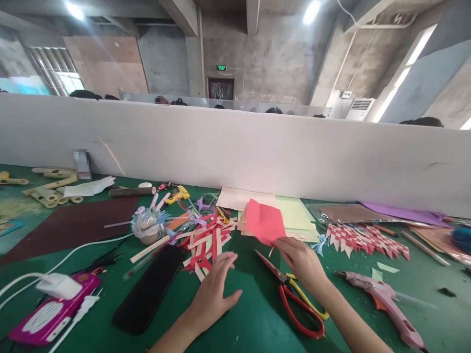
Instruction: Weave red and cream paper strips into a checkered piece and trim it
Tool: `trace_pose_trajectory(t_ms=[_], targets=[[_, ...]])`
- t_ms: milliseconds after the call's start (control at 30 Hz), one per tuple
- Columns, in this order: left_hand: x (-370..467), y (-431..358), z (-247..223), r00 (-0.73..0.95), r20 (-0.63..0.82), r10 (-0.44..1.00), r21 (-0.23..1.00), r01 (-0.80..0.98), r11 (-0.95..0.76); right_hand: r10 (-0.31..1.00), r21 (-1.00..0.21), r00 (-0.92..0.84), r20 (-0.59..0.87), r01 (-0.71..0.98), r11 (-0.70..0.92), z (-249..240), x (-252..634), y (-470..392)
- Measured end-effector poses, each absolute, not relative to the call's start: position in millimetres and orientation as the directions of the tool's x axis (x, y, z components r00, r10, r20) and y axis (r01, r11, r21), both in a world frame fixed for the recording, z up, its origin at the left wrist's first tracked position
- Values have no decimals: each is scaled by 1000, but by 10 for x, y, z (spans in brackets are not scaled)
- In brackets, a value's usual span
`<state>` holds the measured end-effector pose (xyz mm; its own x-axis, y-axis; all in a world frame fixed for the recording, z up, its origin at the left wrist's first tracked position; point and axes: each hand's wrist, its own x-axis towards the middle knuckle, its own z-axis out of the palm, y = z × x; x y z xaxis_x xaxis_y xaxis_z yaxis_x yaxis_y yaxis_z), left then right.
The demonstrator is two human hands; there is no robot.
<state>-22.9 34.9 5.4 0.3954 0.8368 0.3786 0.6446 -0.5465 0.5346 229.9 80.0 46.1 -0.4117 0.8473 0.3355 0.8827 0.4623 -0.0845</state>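
Note:
A red sheet of paper [265, 221] is pinched at its lower corner by my right hand [299, 256], raised in front of cream and pale yellow sheets [294, 212]. Under my right wrist lie scissors [302, 309] with red and yellow handles, blades pointing up and left. My left hand [217, 290] hangs over the green table with thumb and fingers apart, holding nothing. Just beyond it is a pile of red and cream paper strips [210, 240]. To its left rests a long black case [150, 289].
A pink glue gun [386, 299] and woven red-and-white paper pieces [368, 239] lie at the right. On the left are a magenta power strip [55, 309], cables, bamboo pieces [47, 196] and a yellow glue gun [178, 194]. A white partition [235, 152] stands behind.

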Motion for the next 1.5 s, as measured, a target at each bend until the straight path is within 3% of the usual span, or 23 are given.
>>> trace_pose_trajectory(t_ms=[100,200,333,400,567,767,833,967,1067,1267,1500], targets=[[-271,400,158,379,589,714,256,750,-610,690,-219,-525,498,694,686,491,2402,463],[-277,386,303,542,600,589,-10,741,-671,656,-276,-550,517,618,736,441,2470,183],[-251,294,409,608,675,417,-143,664,-734,659,-296,-532,532,612,733,341,2544,-30],[-238,264,412,637,662,394,-152,630,-762,681,-322,-516,519,620,716,297,2587,-92],[-177,288,303,853,358,381,-165,459,-873,800,-435,-451,395,675,596,171,2723,-158],[-27,156,179,881,193,433,-226,469,-854,860,-351,-266,436,829,435,290,2750,-257],[65,40,170,864,155,478,-251,503,-827,846,-329,-291,446,826,458,425,2659,-369],[295,-208,88,810,41,585,-218,578,-786,780,-239,-515,355,757,608,478,2345,-595],[384,-315,4,786,49,617,-145,616,-774,777,-217,-572,263,749,626,227,2125,-665],[112,-255,23,789,101,606,106,597,-795,792,-201,-552,262,771,604,-160,2074,-658],[-81,-335,101,766,67,639,138,627,-767,767,-254,-590,252,725,641,-19,2131,-580]])
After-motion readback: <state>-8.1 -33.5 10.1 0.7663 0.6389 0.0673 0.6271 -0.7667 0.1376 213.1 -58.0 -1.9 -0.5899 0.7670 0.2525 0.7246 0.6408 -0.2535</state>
